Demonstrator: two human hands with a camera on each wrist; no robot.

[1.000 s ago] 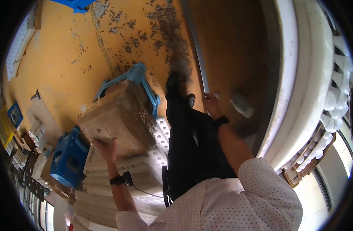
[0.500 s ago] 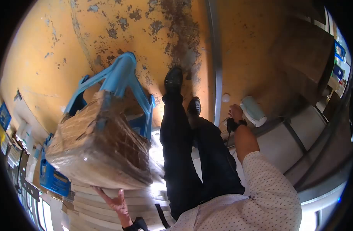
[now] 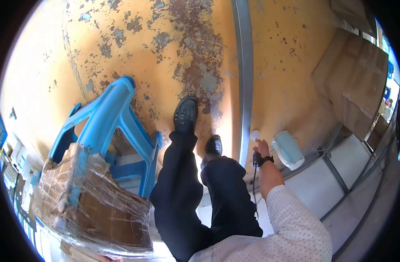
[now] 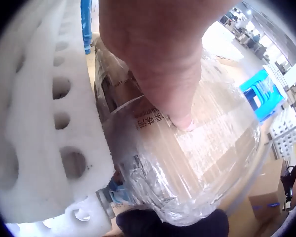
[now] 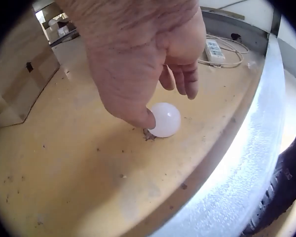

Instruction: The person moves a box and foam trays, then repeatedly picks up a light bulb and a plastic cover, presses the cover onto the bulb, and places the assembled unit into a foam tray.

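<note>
A white ball [image 5: 166, 120] lies on the yellow floor just beyond a metal strip. My right hand [image 5: 138, 64] reaches down over it, the thumb overlapping the ball's side and the other fingers hanging above it. In the head view, the right hand [image 3: 263, 149] is right at the ball [image 3: 254, 135]. My left hand [image 4: 160, 64] rests against a cardboard box [image 4: 207, 148] wrapped in clear film, its thumb along the printed side. Most of that hand is hidden by the box [image 3: 112, 209] in the head view.
A blue plastic stool [image 3: 106, 118] stands by the box. Next to the right hand is a pale blue cylinder [image 3: 289, 150] with white ends. White foam with round holes [image 4: 84, 118] borders the left hand. The metal strip [image 3: 244, 87] crosses the floor; a large carton [image 3: 352, 83] stands beyond it.
The right hand has reached down to the white ball. The body has leaned forward, and the wrapped box has shifted lower left in the head view, with the left hand slipping mostly from sight.
</note>
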